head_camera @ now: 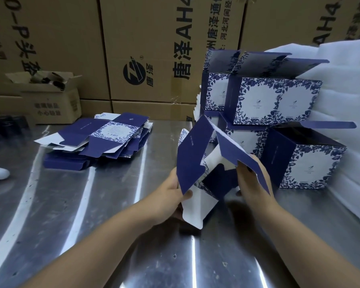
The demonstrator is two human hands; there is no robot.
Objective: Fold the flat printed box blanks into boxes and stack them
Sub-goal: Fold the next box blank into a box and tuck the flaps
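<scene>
Half-folded box blank (193, 154), navy card with a white inner face, held above the steel table (92, 215): left hand (170, 192) grips one panel, right hand (252, 179) pinches another. Right: folded boxes (279, 100), stacked open-topped, floral-bordered. Left: flat blanks (98, 140); small brown carton (50, 104) holding dark items. Behind: large cartons (146, 48) printed "AH4".
</scene>
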